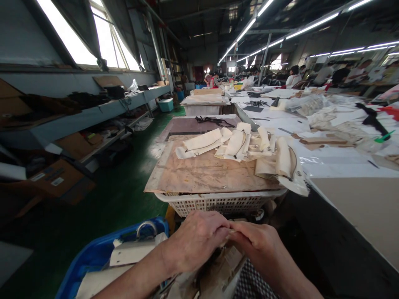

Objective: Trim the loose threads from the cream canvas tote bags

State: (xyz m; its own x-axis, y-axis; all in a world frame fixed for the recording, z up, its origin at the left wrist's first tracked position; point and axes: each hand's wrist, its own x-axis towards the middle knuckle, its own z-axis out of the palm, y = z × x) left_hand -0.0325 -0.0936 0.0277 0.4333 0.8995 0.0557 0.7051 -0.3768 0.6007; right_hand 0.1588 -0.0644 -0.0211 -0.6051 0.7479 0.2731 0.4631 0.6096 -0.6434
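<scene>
My left hand point(195, 241) and my right hand point(260, 245) meet low in the middle of the view, fingertips pressed together and curled inward. They pinch something small and pale between them; I cannot make out what it is. Under the hands lie beige and brown flat pieces point(218, 270) over a dotted cloth point(252, 284). Just left of my left forearm is a blue plastic crate point(93, 257) holding cream panels and a metal ring point(146, 227).
Ahead stands a white lattice basket point(218, 202) topped by a brown board point(202, 172) with cream fabric pieces point(237, 143). Long white tables point(343, 166) run to the right, shelves point(77, 120) along the left wall, green floor point(124, 195) between. People work far back.
</scene>
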